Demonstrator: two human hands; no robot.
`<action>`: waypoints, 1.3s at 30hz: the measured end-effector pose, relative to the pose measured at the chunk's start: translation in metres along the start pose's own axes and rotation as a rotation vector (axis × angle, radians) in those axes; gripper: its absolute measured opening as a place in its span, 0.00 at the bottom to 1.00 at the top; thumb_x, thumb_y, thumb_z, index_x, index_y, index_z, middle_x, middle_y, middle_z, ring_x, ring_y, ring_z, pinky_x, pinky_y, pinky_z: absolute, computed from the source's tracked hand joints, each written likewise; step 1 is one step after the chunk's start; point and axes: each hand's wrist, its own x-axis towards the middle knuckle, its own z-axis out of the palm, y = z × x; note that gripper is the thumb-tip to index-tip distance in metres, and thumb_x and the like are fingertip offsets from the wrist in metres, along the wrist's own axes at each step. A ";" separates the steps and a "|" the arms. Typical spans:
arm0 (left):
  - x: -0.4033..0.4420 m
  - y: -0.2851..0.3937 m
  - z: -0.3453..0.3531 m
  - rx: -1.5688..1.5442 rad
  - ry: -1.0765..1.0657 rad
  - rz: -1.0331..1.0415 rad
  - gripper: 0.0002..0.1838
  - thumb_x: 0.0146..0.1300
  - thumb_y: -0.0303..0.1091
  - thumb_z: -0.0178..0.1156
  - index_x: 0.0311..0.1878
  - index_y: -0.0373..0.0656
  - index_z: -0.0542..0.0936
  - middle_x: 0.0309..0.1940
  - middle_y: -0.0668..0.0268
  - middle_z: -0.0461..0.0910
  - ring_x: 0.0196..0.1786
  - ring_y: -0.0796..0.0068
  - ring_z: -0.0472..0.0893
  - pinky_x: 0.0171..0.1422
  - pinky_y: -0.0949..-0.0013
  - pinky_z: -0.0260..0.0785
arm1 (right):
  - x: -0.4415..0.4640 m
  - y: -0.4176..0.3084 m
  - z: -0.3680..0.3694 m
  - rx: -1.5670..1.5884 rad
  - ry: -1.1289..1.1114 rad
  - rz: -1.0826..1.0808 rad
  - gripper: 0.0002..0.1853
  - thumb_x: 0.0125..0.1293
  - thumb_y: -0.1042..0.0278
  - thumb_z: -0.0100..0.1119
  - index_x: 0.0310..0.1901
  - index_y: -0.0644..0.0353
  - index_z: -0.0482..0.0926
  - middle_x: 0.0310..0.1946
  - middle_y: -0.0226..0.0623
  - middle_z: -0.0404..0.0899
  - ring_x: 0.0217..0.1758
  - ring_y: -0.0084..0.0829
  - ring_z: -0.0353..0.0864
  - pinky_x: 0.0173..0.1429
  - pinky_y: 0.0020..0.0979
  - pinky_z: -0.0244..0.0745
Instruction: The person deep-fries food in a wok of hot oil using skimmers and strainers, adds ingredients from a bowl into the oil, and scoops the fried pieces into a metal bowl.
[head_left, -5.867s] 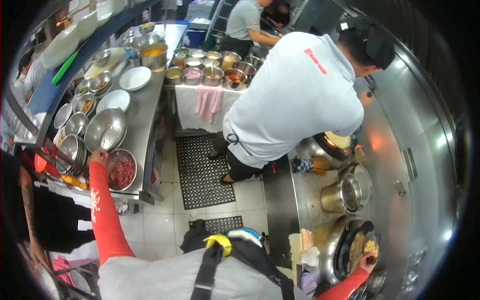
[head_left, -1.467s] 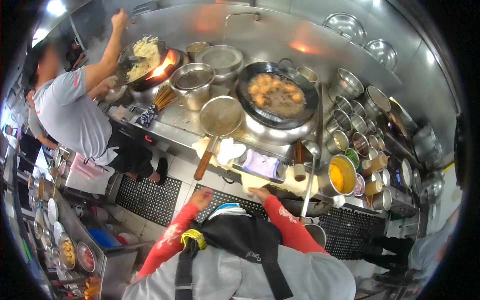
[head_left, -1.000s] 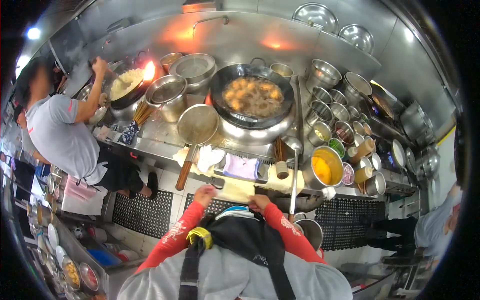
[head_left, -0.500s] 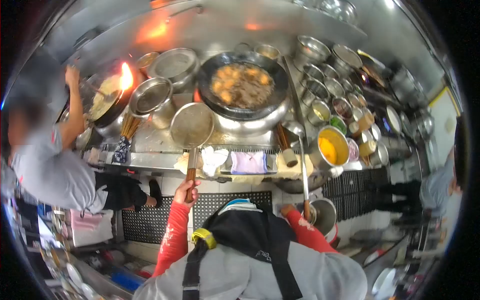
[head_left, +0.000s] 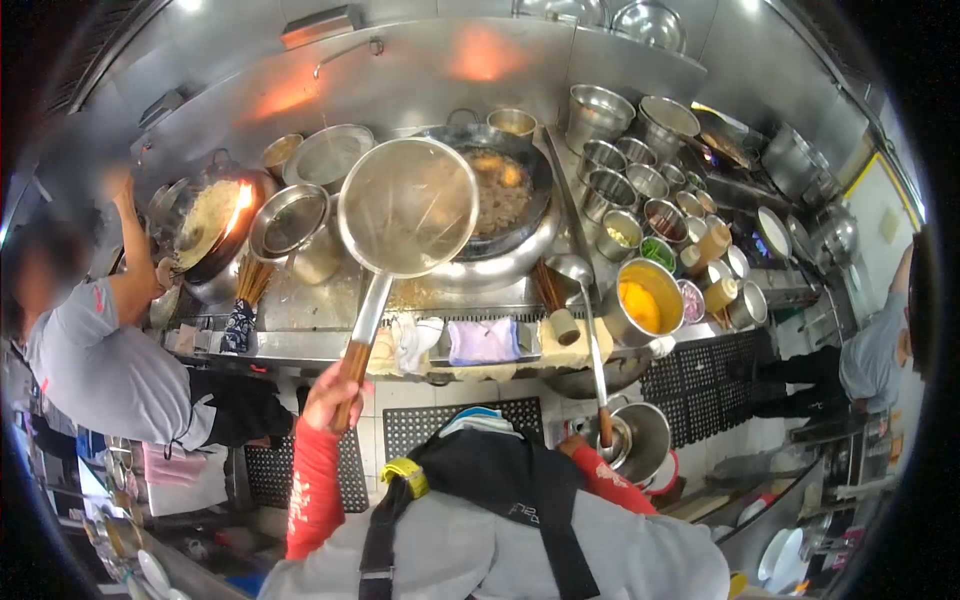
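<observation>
My left hand (head_left: 330, 397) is wrapped round the wooden handle of a round mesh strainer (head_left: 408, 205). The strainer is raised in front of me and covers the left part of a large black wok (head_left: 535, 205). Brown fried pieces (head_left: 492, 172) lie in dark, bubbling oil in the wok. My right hand (head_left: 572, 445) is low, by the lower end of a long ladle (head_left: 592, 350) and beside a metal pot (head_left: 645, 440); its fingers are mostly hidden. The ladle leans on the counter edge, bowl up.
At the left another person (head_left: 115, 350) works at a flaming wok (head_left: 205, 225). A lidded pot (head_left: 290, 225) and a bundle of sticks (head_left: 255, 280) stand nearby. Several metal containers (head_left: 605, 195) and an orange-filled pot (head_left: 645, 305) are at right. Folded cloths (head_left: 485, 342) line the counter edge.
The strainer has risen towards me and shifted right, from beside the wok to partly over it in view. My left hand has moved a little left. My view has tilted slightly.
</observation>
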 end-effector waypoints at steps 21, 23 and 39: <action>0.191 0.086 0.087 0.731 0.081 -0.302 0.15 0.55 0.26 0.53 0.48 0.41 0.70 0.26 0.60 0.78 0.17 0.75 0.73 0.16 0.70 0.66 | -0.088 -0.011 0.141 0.474 0.096 0.273 0.19 0.58 0.53 0.49 0.44 0.55 0.81 0.45 0.46 0.79 0.49 0.45 0.78 0.54 0.44 0.72; 0.196 0.084 0.093 0.667 0.083 -0.342 0.15 0.57 0.26 0.52 0.49 0.41 0.69 0.26 0.60 0.78 0.18 0.75 0.73 0.16 0.69 0.66 | -0.088 -0.012 0.142 0.474 0.095 0.281 0.19 0.58 0.53 0.50 0.44 0.55 0.81 0.45 0.45 0.79 0.49 0.45 0.78 0.54 0.44 0.72; 0.256 0.047 0.113 0.587 0.056 -0.196 0.15 0.51 0.21 0.55 0.45 0.38 0.70 0.23 0.56 0.76 0.16 0.71 0.73 0.14 0.67 0.65 | -0.104 0.004 0.141 0.421 0.102 0.307 0.19 0.56 0.53 0.52 0.43 0.55 0.81 0.45 0.45 0.79 0.49 0.44 0.79 0.53 0.44 0.73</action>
